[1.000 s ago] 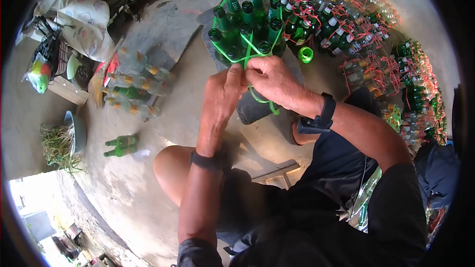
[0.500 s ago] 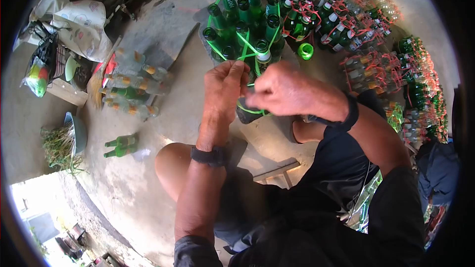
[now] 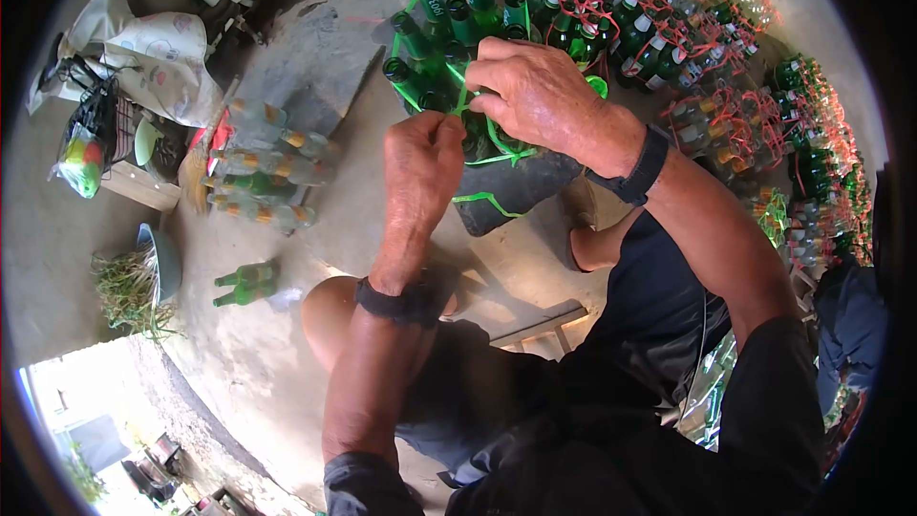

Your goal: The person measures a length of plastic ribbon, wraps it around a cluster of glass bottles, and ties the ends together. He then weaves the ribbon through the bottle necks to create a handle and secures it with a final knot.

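A cluster of upright green glass bottles (image 3: 436,21) stands in front of me, with green plastic strap (image 3: 401,88) around and between the necks. My left hand (image 3: 423,158) is closed at the cluster's near side, its thumb and fingers pinching the strap. Just to the right and higher, my right hand (image 3: 544,91) reaches over the bottles with curled fingers on the strap; its palm hides several of them. A loose green strap end (image 3: 487,199) lies on the dark mat (image 3: 544,189) below my hands.
Rows of bottles bound with red strap (image 3: 659,38) fill the right side. Clear bottles (image 3: 277,164) and two green bottles (image 3: 250,284) lie on the floor at left. A basin of grass (image 3: 162,263), a broom and bags stand farther left. A wooden stool (image 3: 540,325) is between my legs.
My right hand has moved up over the bottles, away from my left hand. My left hand has shifted slightly down and left. The camera view has shifted a little.
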The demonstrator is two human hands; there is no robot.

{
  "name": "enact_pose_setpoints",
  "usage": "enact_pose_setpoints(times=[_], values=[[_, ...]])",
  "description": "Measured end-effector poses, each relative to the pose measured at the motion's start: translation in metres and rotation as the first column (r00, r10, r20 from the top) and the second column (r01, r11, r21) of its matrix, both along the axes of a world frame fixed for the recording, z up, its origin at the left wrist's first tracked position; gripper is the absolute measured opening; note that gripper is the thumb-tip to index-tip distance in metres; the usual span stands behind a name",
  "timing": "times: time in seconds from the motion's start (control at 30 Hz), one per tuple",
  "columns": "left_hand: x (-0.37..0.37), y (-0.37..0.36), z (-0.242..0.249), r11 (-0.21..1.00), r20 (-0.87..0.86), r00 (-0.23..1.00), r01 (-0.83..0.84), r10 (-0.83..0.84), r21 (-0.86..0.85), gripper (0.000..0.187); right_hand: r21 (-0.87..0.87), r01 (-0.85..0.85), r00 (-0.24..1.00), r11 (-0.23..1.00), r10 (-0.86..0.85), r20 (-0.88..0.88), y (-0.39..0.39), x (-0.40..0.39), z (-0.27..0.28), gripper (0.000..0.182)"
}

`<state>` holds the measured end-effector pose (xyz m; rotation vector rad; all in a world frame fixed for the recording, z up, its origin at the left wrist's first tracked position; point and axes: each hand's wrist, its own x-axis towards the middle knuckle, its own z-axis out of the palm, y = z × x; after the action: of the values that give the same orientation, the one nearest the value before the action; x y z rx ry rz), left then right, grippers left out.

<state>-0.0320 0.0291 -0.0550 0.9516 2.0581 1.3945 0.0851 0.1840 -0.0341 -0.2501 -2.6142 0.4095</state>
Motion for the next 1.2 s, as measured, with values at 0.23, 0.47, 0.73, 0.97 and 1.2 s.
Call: enact_pose_setpoints(times=[0.23,0.47,0.73,0.97,1.2], values=[[-0.004,0.008,0.02,0.996,-0.529,0.846,0.031,-0.068,-0.079,0.016,-0.097,-0.002,1.0,0.995,0.002,0.009,-0.001,-0.003,0.001,0.009],[-0.024,0.021,0.055,0.949,-0.703,0.642,0.151,-0.307,-0.278,0.011,-0.218,-0.019,1.0,0.976,0.022,0.011,0.003,-0.004,0.002,0.013],[-0.046,0.04,0.068,0.902,-0.749,0.503,0.276,-0.431,-0.333,0.01,-0.224,-0.039,0.999,0.974,0.033,-0.029,0.004,-0.005,-0.001,0.012],[-0.08,0.062,0.059,0.846,-0.654,0.539,0.374,-0.531,-0.379,0.012,-0.193,-0.03,0.998,0.981,0.041,0.053,0.003,-0.004,0.002,0.016],[-0.098,0.071,0.053,0.78,-0.467,0.639,0.387,-0.612,-0.492,0.015,-0.219,-0.054,0.998,0.974,0.061,0.025,0.005,-0.004,0.001,0.014]])
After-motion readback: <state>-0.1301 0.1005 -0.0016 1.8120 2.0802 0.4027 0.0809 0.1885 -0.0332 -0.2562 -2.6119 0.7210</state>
